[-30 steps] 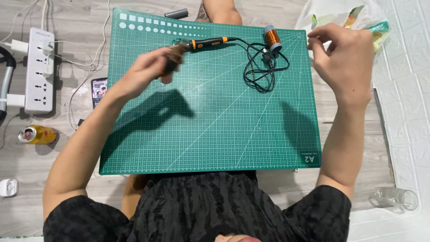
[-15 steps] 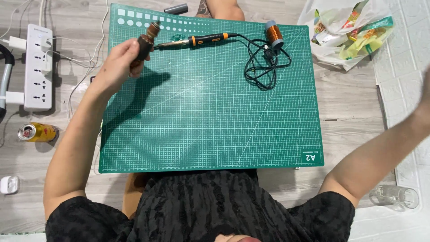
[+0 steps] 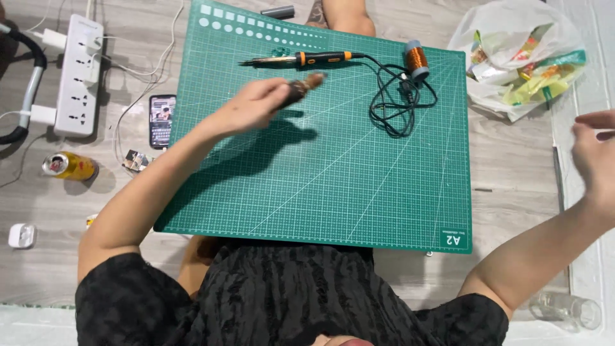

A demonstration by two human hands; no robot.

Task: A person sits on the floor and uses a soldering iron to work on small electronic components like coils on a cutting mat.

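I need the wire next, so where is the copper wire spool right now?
In the head view the copper wire spool lies at the far right corner of the green cutting mat, beside the coiled black cord and left of the plastic bag.

Soldering iron (image 3: 307, 59) on mat (image 3: 333, 192), spool (image 3: 415, 59) right.

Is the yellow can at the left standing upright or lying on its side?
Lying on its side. The yellow can rests lengthwise on the wooden floor, its round end facing left.

A small dark, brownish cylindrical object (image 3: 302, 86), blurred, lies tilted in the left hand (image 3: 256, 106) above the green cutting mat (image 3: 320, 186).
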